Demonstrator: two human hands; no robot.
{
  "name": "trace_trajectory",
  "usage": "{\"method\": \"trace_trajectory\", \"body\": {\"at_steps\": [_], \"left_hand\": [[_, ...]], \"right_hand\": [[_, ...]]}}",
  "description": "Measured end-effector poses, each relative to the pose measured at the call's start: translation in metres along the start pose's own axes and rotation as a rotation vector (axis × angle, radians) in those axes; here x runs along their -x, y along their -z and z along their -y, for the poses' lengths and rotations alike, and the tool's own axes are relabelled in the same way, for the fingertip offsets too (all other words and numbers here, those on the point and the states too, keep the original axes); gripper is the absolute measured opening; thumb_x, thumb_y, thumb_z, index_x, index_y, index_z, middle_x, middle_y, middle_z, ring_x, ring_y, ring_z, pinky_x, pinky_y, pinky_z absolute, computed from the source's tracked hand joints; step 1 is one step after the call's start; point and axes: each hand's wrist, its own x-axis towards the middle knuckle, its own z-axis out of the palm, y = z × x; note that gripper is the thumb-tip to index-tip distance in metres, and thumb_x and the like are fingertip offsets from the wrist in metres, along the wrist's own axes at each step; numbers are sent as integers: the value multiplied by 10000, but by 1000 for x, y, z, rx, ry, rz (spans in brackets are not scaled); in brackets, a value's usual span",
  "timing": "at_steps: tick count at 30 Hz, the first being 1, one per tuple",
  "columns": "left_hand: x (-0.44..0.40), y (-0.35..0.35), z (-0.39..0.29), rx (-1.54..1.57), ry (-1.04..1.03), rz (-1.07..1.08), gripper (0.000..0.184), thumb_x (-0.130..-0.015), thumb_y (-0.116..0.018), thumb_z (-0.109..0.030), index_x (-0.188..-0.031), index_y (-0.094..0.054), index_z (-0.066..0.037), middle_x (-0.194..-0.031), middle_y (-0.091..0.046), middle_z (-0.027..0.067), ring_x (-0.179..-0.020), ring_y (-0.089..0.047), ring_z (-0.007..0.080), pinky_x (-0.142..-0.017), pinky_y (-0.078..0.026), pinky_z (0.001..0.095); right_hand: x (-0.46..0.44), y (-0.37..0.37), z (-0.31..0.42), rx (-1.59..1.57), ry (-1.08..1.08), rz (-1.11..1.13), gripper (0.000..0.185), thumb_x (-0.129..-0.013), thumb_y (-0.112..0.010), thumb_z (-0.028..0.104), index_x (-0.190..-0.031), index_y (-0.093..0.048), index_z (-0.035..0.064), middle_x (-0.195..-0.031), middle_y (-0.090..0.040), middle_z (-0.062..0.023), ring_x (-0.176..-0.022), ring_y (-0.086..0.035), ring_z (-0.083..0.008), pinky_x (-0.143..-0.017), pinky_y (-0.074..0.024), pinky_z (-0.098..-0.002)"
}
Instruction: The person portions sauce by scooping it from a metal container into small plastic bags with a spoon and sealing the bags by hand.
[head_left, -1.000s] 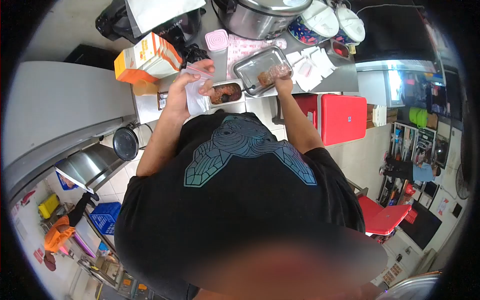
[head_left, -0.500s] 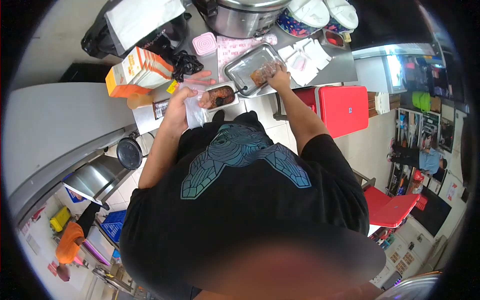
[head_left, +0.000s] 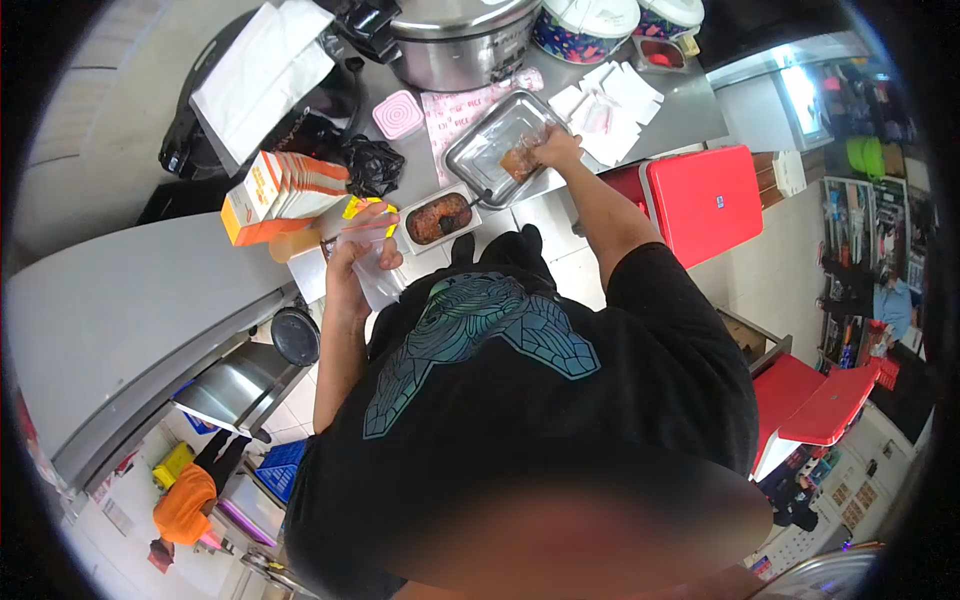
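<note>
The grey counter (head_left: 693,112) stands over a pale tiled floor (head_left: 560,225), with a large metal pot (head_left: 465,55) at its far side and a red box (head_left: 705,205) close by its near edge, right. Bare surface shows right of the white papers (head_left: 622,95). Near that edge, the right hand's (head_left: 560,150) fingers pinch a clear packet (head_left: 517,163) over the tray (head_left: 462,165), contact unclear; the left hand's (head_left: 350,268) fingers, partly spread, hold a plastic bag (head_left: 373,284).

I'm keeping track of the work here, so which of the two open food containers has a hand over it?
The larger tray: the right hand is over it, while the smaller container has none.
</note>
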Motion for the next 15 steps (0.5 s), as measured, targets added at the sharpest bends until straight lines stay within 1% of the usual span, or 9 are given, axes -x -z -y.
{"method": "trace_trajectory", "body": {"at_steps": [1,4,7,10,13,15], "left_hand": [[-1,-1,-1,-2,-4,6,680,-764,-545,-169,-1416,-528,25,-1247,-638,174,-673,-458,149,-663,-407,309],[-4,-3,-1,-8,-18,7,665,-765,-543,-172,-1401,-532,22,-1229,-651,167,-663,-455,148,-649,-400,305],[-6,-5,-1,-6,-29,-18,656,-766,-537,-172,-1392,-531,24,-1212,-660,162,-656,-453,149,-638,-395,303],[-8,-7,0,-3,-33,-32,658,-767,-530,-172,-1393,-525,31,-1201,-668,156,-653,-454,149,-634,-395,303],[-10,-9,-3,-32,-51,-25,659,-769,-530,-173,-1393,-521,40,-1196,-673,152,-654,-455,149,-636,-399,305],[-10,-11,-3,-33,-57,-44,660,-768,-531,-171,-1391,-520,47,-1194,-674,153,-655,-455,151,-638,-403,308]], "right_hand": [[-6,1,-1,5,14,42,759,-740,-789,532,-1415,-600,240,-1449,-601,-87,-1405,-417,-439,-1110,-409,-596],[-3,-1,0,36,58,-59,613,-760,-770,493,-1292,-692,199,-1267,-710,-129,-1323,-547,-407,-1067,-467,-568],[-41,-27,-16,-132,85,-37,493,-794,-752,444,-1210,-738,179,-1176,-736,-170,-1175,-671,-374,-1001,-535,-503],[-40,-33,-24,0,342,-166,410,-836,-732,426,-1135,-759,146,-1136,-735,-198,-1068,-717,-373,-933,-572,-456],[-30,-9,-20,4,344,-62,384,-857,-728,415,-1101,-752,120,-1150,-728,-200,-1078,-710,-381,-921,-575,-456],[-20,7,-18,-45,290,-120,383,-864,-720,405,-1107,-741,109,-1146,-732,-200,-1060,-716,-379,-917,-574,-471]]}}
